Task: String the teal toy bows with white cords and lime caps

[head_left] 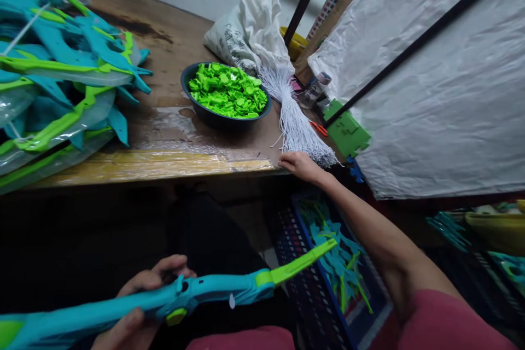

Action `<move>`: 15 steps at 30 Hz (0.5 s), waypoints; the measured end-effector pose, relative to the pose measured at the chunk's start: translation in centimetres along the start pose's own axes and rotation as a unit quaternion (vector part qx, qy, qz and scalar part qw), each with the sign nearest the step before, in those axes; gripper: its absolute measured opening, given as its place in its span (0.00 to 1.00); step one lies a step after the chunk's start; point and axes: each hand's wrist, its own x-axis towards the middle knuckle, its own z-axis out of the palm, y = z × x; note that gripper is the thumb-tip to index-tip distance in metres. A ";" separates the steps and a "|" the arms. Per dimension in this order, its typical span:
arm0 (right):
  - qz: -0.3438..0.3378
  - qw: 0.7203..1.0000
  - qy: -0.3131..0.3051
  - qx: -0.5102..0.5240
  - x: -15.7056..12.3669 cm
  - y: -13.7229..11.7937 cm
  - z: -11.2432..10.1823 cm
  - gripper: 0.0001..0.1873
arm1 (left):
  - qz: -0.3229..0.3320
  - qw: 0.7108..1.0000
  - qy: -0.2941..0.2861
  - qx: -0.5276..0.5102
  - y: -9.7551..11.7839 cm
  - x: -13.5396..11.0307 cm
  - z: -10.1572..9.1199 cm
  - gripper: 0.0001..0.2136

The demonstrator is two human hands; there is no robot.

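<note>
Low in the head view, my left hand [143, 295] is wrapped round a long teal plastic toy bow [221, 287] with a lime-green tip, which reaches out to the right. A small round green knob [176, 315] sits on its underside. My right hand [301, 165] rests at the table's front edge with its fingers pinched together. Whatever is between those fingertips is too small to make out. Just behind that hand, a thick bundle of white cords [297, 123] fans out over the table corner.
A dark bowl [229, 122] of small green plastic pieces stands on the brown table [164, 87]. More teal-and-green toy bows [69, 65] are piled at left. Behind lie a white sack [233, 35], a bottle [315, 90] and orange-handled scissors [319, 128]. A blue crate [301, 262] of parts sits below.
</note>
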 end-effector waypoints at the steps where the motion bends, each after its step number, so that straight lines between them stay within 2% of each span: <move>1: -0.010 1.000 0.012 0.015 -0.6 -1.6 -0.4 0.08 | -0.002 0.999 -0.050 0.014 -0.2 0.3 -0.2 0.10; 3: -0.075 0.995 0.017 0.069 -2.5 -5.9 -0.9 0.09 | -0.003 0.987 -0.154 0.035 -0.6 1.1 -0.1 0.12; 4: -0.144 0.983 0.007 0.115 -3.8 -8.3 -0.8 0.10 | -0.003 0.980 -0.198 0.036 -0.8 1.4 0.1 0.13; 6: -0.295 0.935 -0.055 0.188 -6.9 -13.1 0.1 0.13 | -0.010 0.966 -0.257 0.020 -1.5 1.9 1.0 0.15; 8: -0.382 0.889 -0.112 0.225 -9.9 -17.0 2.0 0.14 | -0.018 0.953 -0.303 -0.007 -2.1 2.0 1.7 0.23; 10: -0.392 0.869 -0.162 0.255 -12.4 -19.3 3.9 0.15 | -0.036 0.944 -0.329 -0.019 -2.6 2.0 2.0 0.28; 12: -0.361 0.852 -0.209 0.315 -14.0 -19.9 5.2 0.16 | -0.053 0.943 -0.327 -0.032 -2.9 1.8 1.9 0.27; 14: -0.295 0.813 -0.270 0.424 -14.5 -19.2 5.8 0.15 | -0.054 0.948 -0.310 -0.049 -3.0 1.5 1.6 0.23; 15: -0.233 0.790 -0.286 0.490 -14.3 -18.5 6.0 0.14 | -0.046 0.950 -0.304 -0.056 -3.0 1.4 1.4 0.21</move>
